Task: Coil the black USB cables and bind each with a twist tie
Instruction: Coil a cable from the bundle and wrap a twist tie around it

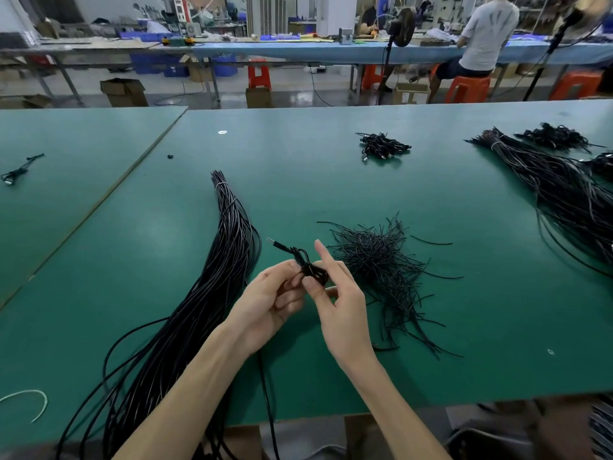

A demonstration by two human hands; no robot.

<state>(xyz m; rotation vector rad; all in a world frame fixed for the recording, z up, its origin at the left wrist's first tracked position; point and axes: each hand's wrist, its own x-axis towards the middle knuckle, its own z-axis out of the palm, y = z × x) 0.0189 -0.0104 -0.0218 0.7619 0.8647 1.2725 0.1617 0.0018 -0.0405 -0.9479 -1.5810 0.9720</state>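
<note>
Head view: over the green counter (331, 177), a left hand (272, 293) grips a small coiled black USB cable (313, 272), fingers curled round it. The right hand (338, 303) pinches it, forefinger raised. Binding seems in hand; next, twist tight a tie from the black twist-tie heap (378, 260) at three o'clock.

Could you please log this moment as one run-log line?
left hand: holds coiled cable | right hand: pinches it, forefinger raised | twist-tie pile: beside right hand

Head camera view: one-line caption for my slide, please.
A coiled black USB cable held by left hand and right hand over the green table, between a cable bundle and a twist-tie pile.
</note>
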